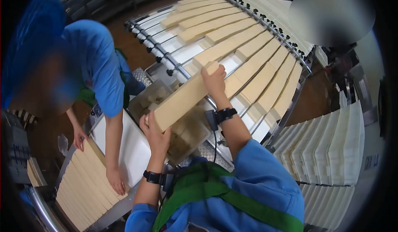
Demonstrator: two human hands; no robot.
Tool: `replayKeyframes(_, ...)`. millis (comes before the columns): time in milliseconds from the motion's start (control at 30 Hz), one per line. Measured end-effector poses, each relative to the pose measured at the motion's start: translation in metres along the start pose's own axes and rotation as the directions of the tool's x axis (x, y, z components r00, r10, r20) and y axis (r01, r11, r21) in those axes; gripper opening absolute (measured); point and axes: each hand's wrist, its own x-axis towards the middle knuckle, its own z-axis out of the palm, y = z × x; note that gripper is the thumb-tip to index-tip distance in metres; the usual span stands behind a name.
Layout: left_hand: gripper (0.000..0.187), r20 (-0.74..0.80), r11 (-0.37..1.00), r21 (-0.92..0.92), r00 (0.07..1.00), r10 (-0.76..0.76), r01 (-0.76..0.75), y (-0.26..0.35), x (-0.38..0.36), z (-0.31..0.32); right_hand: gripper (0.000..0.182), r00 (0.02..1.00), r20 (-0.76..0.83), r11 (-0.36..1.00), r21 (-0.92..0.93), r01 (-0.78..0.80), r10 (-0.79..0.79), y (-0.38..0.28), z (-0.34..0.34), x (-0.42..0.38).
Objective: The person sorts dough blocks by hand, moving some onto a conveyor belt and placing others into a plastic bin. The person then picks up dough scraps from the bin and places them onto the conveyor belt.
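A long pale cream block [182, 101] is held in the air between my two hands. My left hand [156, 134] is closed on its near lower end, and my right hand [214, 79] grips the far upper end. Under the block stands a clear bin [199, 143] with broken pale pieces in it. Beyond my right hand, rows of similar long blocks [257, 87] lie on a rack with metal rods [172, 62].
At the left, a co-worker in blue [93, 62] has both hands on a row of upright blocks [83, 186], beside a white board [126, 143]. Stacked white trays [327, 145] stand at the right. Another person's blurred head is at the upper right.
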Motion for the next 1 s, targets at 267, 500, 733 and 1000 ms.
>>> replayKeyframes(267,0.066,0.340,0.965,-0.257,0.930,0.138,-0.049,0.021,0.083,0.067,0.068,0.963,0.261,0.798,-0.566,0.207,-0.064,0.090,-0.016,0.131)
replayKeyframes(500,0.052,0.421,0.905,-0.417,0.901,0.106,0.089,0.005,0.100,0.164,0.058,0.990,0.087,0.877,-0.459,0.142,-0.114,0.111,-0.010,0.139)
replayKeyframes(733,0.049,0.266,0.945,-0.314,0.964,-0.005,0.091,0.030,0.105,0.166,0.069,0.827,0.336,0.831,-0.181,0.526,-0.450,0.080,-0.002,0.082)
replayKeyframes(1000,0.049,-0.018,0.936,-0.292,0.977,-0.213,0.198,-0.002,0.059,0.101,0.071,0.715,0.553,0.651,-0.360,0.668,-0.427,0.077,0.023,0.031)
